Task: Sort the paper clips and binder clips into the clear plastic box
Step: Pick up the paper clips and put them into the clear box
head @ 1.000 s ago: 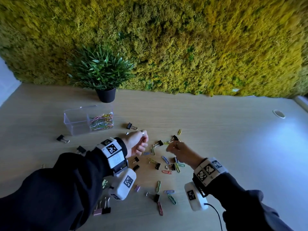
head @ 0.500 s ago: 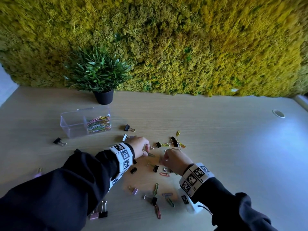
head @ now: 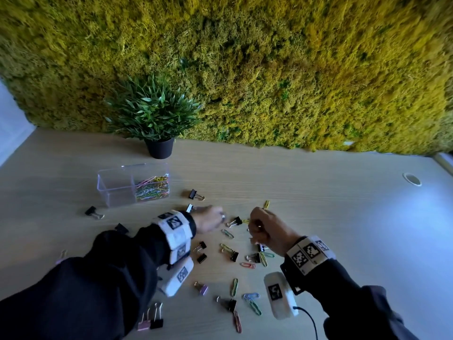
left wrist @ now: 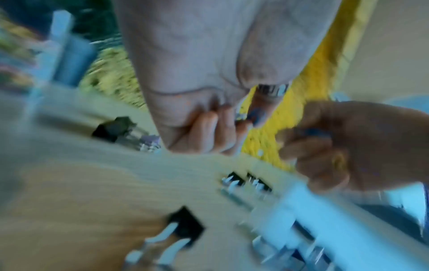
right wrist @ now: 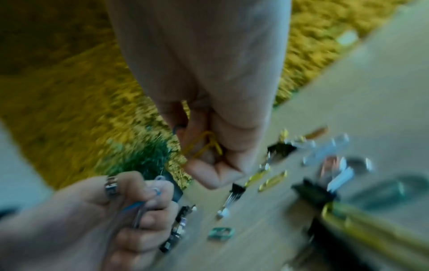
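Yellow paper clip (right wrist: 204, 144): pinched in the right hand (head: 267, 229), fingers curled into a fist around it; long axis runs slantwise across the fingers in the right wrist view, most of its wire tucked inside the grip.
Left grip: left hand (head: 208, 219) is curled tight around blue and grey wire pieces (right wrist: 139, 209), likely paper clips; blur keeps their number and direction from being told.
Hands: both just above the surface (head: 318, 217), near each other, in the middle of the scattered clips.
Loose paper clips (head: 255, 305): coloured, lying flat on the surface with long axes pointing every which way, mostly between and below the hands.
Binder clips (head: 149, 320): black and pink ones scattered on the surface, handles pointing in mixed directions; one black binder clip (head: 196, 194) lies just right of the box.
Clear plastic box (head: 115, 190): stands on the surface far left of the hands, long axis running left to right; its right compartment holds a heap of coloured paper clips (head: 153, 188).
Hidden: some clips lie under the dark sleeves (head: 98, 278) and wrists.
Blur: both wrist views are smeared, so small clips there are hard to make out.
Beyond: potted plant (head: 157, 121) behind the box, against a moss wall (head: 269, 69).
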Motion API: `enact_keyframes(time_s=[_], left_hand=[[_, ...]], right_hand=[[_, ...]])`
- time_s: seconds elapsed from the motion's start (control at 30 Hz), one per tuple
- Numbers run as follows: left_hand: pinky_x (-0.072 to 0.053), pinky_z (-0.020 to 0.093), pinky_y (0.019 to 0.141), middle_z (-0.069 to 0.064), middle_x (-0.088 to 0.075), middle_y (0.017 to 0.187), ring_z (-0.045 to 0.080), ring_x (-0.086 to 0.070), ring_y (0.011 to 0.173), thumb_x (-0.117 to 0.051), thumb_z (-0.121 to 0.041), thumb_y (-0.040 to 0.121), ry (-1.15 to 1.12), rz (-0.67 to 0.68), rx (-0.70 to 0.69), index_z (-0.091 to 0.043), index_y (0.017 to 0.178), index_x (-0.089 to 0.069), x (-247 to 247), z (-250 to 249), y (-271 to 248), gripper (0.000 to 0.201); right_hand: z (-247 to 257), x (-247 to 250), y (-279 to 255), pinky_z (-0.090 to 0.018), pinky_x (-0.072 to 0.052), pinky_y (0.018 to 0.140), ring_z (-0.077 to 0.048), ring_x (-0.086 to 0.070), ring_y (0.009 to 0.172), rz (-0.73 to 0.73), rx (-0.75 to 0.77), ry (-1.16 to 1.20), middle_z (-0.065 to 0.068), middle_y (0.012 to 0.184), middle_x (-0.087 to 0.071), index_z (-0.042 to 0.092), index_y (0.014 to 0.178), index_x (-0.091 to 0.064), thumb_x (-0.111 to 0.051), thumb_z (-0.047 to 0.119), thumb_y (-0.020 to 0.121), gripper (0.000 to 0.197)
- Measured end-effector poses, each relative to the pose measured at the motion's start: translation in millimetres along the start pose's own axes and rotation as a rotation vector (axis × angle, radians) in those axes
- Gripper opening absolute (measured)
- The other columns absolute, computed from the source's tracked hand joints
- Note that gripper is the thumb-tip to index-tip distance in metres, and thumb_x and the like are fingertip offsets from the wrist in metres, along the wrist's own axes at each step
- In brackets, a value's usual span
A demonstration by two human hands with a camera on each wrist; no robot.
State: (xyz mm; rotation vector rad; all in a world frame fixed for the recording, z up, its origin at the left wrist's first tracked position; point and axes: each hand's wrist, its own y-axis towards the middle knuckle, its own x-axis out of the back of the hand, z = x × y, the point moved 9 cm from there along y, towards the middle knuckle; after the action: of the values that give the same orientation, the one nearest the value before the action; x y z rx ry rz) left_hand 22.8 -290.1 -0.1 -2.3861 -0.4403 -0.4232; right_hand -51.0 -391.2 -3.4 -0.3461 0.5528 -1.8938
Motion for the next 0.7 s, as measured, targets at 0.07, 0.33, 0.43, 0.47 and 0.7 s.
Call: enact_keyframes(time_s=[0.07, 0.33, 0.43, 0.47, 0.7], left_hand=[[-0.018, 0.019, 0.041, -0.005, -0.039, 0.054, 0.009, -0.025, 0.044, -0.031, -0.01, 0.087, -0.485, 0.004, 0.011, -0.02, 0.063, -0.035, 15.2, 3.6, -13.0, 0.027], [-0.033, 0.014, 0.032, 0.0, -0.044, 0.05, 0.01, -0.04, 0.034, -0.029, -0.016, 0.087, -1.411, -0.145, -0.02, -0.011, 0.065, -0.046, 84.6, 44.0, -48.4, 0.028], [-0.055, 0.024, 0.044, 0.014, -0.061, 0.065, 0.019, -0.062, 0.046, -0.028, -0.009, 0.09, -1.592, -0.323, -0.029, 0.003, 0.082, -0.054, 119.0, 66.5, -63.3, 0.029], [-0.057, 0.026, 0.048, 0.019, -0.061, 0.069, 0.023, -0.064, 0.053, -0.027, -0.008, 0.091, -1.638, -0.362, -0.04, 0.007, 0.084, -0.052, 129.9, 71.0, -67.5, 0.03], [-0.033, 0.044, 0.103, 0.03, -0.035, 0.137, 0.038, -0.036, 0.129, -0.028, -0.015, 0.096, -1.814, -0.377, -0.085, 0.017, 0.129, -0.03, 155.4, 68.7, -78.5, 0.046]], right_hand=[[-9.5, -6.6, 0.6, -0.014, -0.023, 0.037, -0.009, -0.021, 0.033, 0.059, -0.096, 0.362, 0.003, 0.044, -0.027, 0.021, 0.057, -0.027, -0.038, 0.01, 0.083, 0.03], [6.1, -52.1, 23.0, -0.011, -0.018, 0.033, -0.007, -0.025, 0.033, 0.064, -0.144, 0.439, 0.001, 0.05, -0.031, 0.018, 0.061, -0.034, -0.03, 0.005, 0.089, 0.031], [42.6, -87.7, 38.4, -0.013, -0.024, 0.032, -0.008, -0.035, 0.033, 0.09, -0.097, 0.4, -0.001, 0.055, -0.036, 0.015, 0.065, -0.04, -0.034, 0.005, 0.093, 0.031], [55.9, -100.7, 44.7, -0.014, -0.026, 0.032, -0.008, -0.038, 0.032, 0.098, -0.087, 0.417, -0.001, 0.054, -0.038, 0.014, 0.065, -0.041, -0.034, 0.006, 0.094, 0.031], [105.2, -178.2, 80.4, -0.017, -0.032, 0.041, -0.008, -0.039, 0.031, 0.045, -0.077, 0.531, 0.002, 0.027, -0.038, 0.01, 0.059, -0.036, -0.027, 0.004, 0.095, 0.038]])
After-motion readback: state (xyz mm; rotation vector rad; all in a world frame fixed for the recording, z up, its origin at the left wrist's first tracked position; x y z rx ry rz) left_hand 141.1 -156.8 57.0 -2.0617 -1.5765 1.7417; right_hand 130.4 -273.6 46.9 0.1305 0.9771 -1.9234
